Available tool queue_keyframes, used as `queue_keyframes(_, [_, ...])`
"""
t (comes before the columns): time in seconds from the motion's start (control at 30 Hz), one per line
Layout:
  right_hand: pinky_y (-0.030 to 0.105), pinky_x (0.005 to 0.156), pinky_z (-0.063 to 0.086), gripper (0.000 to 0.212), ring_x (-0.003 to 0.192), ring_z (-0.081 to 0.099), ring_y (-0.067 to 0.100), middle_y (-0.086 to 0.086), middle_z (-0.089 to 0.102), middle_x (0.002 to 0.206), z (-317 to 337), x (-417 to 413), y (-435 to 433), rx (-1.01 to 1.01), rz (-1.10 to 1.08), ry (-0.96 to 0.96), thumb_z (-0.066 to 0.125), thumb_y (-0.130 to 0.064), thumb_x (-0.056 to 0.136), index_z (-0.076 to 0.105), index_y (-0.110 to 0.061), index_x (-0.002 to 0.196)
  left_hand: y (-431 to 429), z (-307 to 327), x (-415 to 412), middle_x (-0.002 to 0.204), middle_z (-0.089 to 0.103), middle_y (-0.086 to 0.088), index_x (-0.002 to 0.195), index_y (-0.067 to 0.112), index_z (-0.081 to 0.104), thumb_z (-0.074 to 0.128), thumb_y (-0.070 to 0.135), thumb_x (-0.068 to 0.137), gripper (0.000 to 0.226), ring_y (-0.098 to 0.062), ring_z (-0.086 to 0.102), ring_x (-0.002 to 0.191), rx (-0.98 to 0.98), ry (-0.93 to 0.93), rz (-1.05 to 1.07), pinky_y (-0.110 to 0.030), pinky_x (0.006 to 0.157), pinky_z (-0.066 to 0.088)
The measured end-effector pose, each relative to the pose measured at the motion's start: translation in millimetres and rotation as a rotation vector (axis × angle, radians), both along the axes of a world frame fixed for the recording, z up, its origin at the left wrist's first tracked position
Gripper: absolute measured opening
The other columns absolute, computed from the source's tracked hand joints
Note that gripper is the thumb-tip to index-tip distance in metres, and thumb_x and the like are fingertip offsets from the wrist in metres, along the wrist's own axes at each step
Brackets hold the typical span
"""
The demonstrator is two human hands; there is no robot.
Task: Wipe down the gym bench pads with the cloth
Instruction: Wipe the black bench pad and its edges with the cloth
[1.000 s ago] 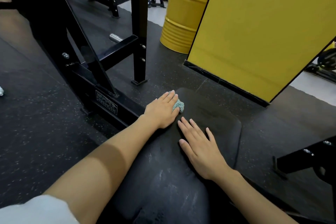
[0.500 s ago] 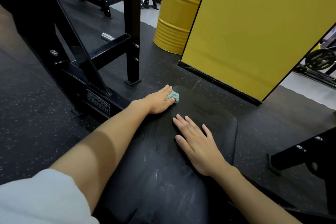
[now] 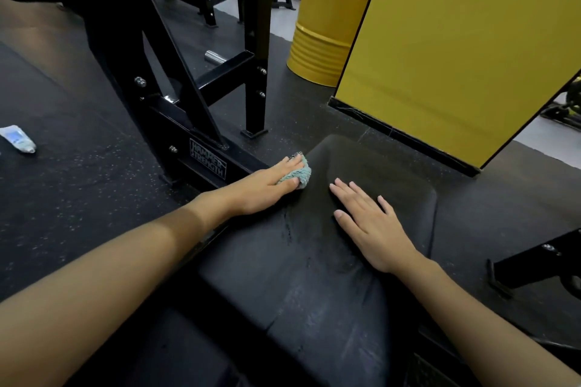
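Cloth (image 3: 297,173) is bunched at the far left edge of the bench pad (image 3: 314,261), with my left grip (image 3: 267,188) clutching it, thumb on top. My right grip (image 3: 371,226) lies flat on the pad, fingers straight, holding nothing. There's a small tube (image 3: 17,139) on the floor (image 3: 78,198), well off left.

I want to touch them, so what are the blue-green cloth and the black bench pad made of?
The cloth looks like fluffy microfibre or terry: its edge is tufty. The bench pad looks like matte vinyl or faux leather over padding: smooth, pale scuffs, rounded corners.
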State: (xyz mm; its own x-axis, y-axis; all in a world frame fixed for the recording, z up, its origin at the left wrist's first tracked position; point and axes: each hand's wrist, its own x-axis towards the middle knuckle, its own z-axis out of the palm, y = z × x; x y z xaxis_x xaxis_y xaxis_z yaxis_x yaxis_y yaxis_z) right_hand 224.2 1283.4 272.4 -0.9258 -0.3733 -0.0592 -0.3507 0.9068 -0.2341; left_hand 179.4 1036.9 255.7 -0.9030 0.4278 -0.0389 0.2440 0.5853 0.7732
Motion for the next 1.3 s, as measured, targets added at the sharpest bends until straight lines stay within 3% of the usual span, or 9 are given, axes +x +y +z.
queue_keyframes(0.1, [0.036,0.12,-0.005,0.051,0.145,-0.008,-0.01,-0.031,0.001,0.16,-1,2,-1,-0.01,-0.002,0.007,0.021,-0.047,0.104,0.012,-0.043,0.155,9,1,-11,0.163,0.006,0.014,0.158,0.026,0.011,0.035,0.034,0.107,0.057,0.007,-0.002,0.144,0.002,-0.008,0.014,-0.017,0.116,0.001])
queue_keyframes(0.2, [0.036,0.12,-0.005,0.053,0.145,-0.011,-0.01,-0.032,-0.001,0.159,-3,0,1,0.006,0.007,0.019,0.017,-0.05,0.103,0.01,-0.043,0.155,20,2,-26,0.163,0.004,0.013,0.157,0.022,0.011,0.034,0.033,0.107,0.056,0.002,0.001,0.147,-0.003,-0.018,0.042,-0.019,0.119,0.001])
queue_keyframes(0.37, [0.037,0.12,-0.004,0.072,0.142,-0.016,-0.014,-0.035,-0.006,0.157,-8,-4,3,-0.002,0.026,0.037,-0.004,-0.064,0.086,0.006,-0.045,0.154,32,3,-47,0.164,0.009,0.014,0.157,0.027,0.013,0.032,0.04,0.106,0.056,-0.013,0.023,0.148,-0.001,-0.069,0.141,-0.027,0.121,0.013])
queue_keyframes(0.5, [0.038,0.12,-0.003,0.073,0.142,-0.015,-0.014,-0.033,-0.005,0.158,-7,-4,2,0.005,0.025,0.032,-0.005,-0.063,0.085,0.007,-0.044,0.154,31,5,-43,0.164,0.016,0.009,0.157,0.031,0.014,0.032,0.043,0.106,0.056,-0.018,0.022,0.149,-0.026,-0.094,0.178,-0.037,0.123,0.015])
queue_keyframes(0.7, [0.041,0.121,-0.004,0.072,0.145,-0.014,-0.009,-0.029,-0.005,0.16,-3,-1,2,0.021,0.045,0.003,-0.002,-0.061,0.087,0.005,-0.04,0.156,12,10,1,0.162,0.02,0.014,0.157,0.037,0.011,0.032,0.041,0.106,0.055,-0.024,0.042,0.137,0.006,-0.134,0.18,-0.031,0.118,0.025])
queue_keyframes(0.77, [0.041,0.12,-0.007,0.071,0.145,-0.015,-0.007,-0.027,-0.007,0.16,0,0,2,0.027,0.056,-0.019,0.001,-0.06,0.089,0.003,-0.038,0.156,5,11,19,0.162,0.017,0.017,0.157,0.036,0.011,0.033,0.038,0.107,0.055,-0.018,0.036,0.142,0.006,-0.118,0.174,-0.024,0.117,0.02])
queue_keyframes(0.83, [0.041,0.119,-0.009,0.071,0.146,-0.016,-0.005,-0.026,-0.008,0.161,2,-1,3,0.03,0.066,-0.038,0.002,-0.06,0.09,0.002,-0.037,0.157,-2,11,36,0.162,0.006,0.019,0.157,0.03,0.01,0.032,0.033,0.107,0.055,-0.004,0.014,0.149,-0.009,-0.069,0.15,-0.016,0.117,0.006])
queue_keyframes(0.93, [0.041,0.119,-0.01,0.073,0.146,-0.017,-0.005,-0.024,-0.009,0.161,4,2,0,0.041,0.089,-0.054,0.001,-0.06,0.088,0.001,-0.034,0.157,-8,8,58,0.162,-0.002,0.02,0.157,0.026,0.008,0.031,0.029,0.107,0.055,0.009,-0.001,0.143,-0.046,-0.02,0.137,-0.009,0.113,-0.004])
queue_keyframes(1.3, [0.04,0.121,-0.009,0.06,0.149,-0.014,0.001,-0.016,-0.005,0.164,8,55,-57,0.051,0.281,-0.07,0.008,-0.045,0.1,0.003,-0.028,0.158,-28,6,113,0.161,0.007,0.019,0.156,0.024,0.016,0.041,0.021,0.105,0.056,0.004,0.01,0.147,0.032,-0.096,0.228,-0.012,0.118,0.004])
